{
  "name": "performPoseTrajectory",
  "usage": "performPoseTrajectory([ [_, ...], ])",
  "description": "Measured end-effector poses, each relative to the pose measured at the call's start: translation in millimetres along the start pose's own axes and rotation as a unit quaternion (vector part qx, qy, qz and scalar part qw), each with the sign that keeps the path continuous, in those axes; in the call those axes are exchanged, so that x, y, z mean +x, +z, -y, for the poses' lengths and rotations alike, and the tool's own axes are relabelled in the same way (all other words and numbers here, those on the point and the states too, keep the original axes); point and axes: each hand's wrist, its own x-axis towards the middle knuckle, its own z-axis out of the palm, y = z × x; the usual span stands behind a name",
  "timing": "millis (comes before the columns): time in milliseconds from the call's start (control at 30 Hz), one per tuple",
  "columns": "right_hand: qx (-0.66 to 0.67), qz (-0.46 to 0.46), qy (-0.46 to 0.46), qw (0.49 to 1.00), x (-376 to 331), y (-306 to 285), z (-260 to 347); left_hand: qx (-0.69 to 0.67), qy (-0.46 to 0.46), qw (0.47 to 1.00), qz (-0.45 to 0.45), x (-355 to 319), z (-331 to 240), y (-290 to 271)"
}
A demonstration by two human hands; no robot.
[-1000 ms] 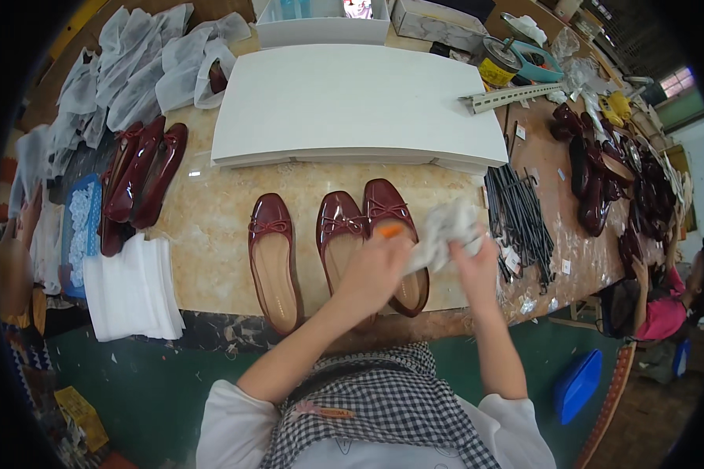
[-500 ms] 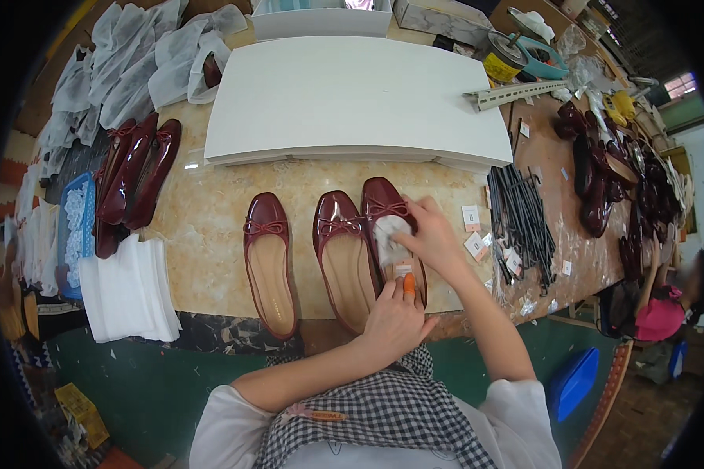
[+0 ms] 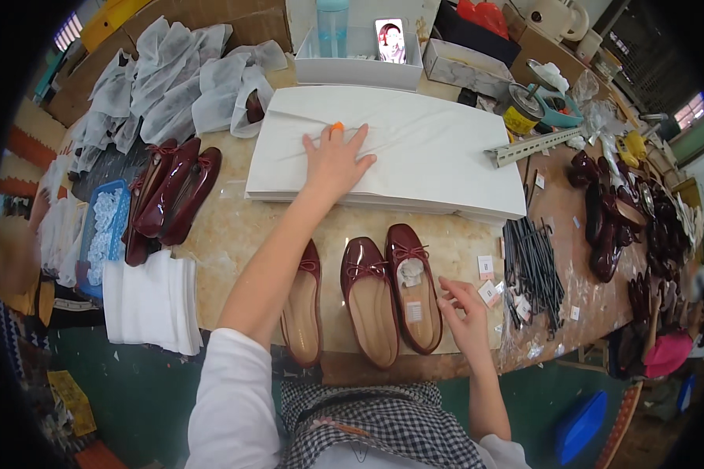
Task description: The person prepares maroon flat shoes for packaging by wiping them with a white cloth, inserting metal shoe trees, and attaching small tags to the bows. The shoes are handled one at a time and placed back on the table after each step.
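My left hand [image 3: 335, 162] lies with spread fingers on a stack of white paper sheets [image 3: 446, 148], whose top sheet wrinkles around it. One of its fingers wears an orange cover. My right hand [image 3: 466, 319] hovers just right of the rightmost dark red bow flat [image 3: 397, 254], fingers apart and holding nothing. Inside that shoe sit a crumpled white wad [image 3: 410, 271] and a small pale label [image 3: 414, 311]. A second red flat [image 3: 370, 313] stands right beside it. My left forearm partly hides a third flat [image 3: 303, 324] farther left.
More red flats [image 3: 176, 191] lean together at left, near a blue basket [image 3: 117, 234] and folded white cloths [image 3: 152, 301]. Black sticks [image 3: 532, 270] and small tags [image 3: 486, 267] lie at right, before a shoe pile [image 3: 602, 219]. A metal strip [image 3: 536, 147] rests over the paper's right end.
My left hand has left the rightmost shoe and reached forward onto the paper stack. My right hand has let go of the wad and drawn back to the right. The view has shifted.
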Motion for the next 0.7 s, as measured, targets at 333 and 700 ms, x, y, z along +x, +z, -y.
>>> performPoseTrajectory([
  [333,0.619,0.06,0.258,0.739,-11.8,9.5,35.7,-0.435,0.19,0.877,0.073,-119.9,-138.7,-165.0],
  [700,-0.057,0.132,-0.219,0.965,-4.1,54.5,81.7,-0.602,-0.313,0.724,0.122,-173.4,-101.5,-121.1],
])
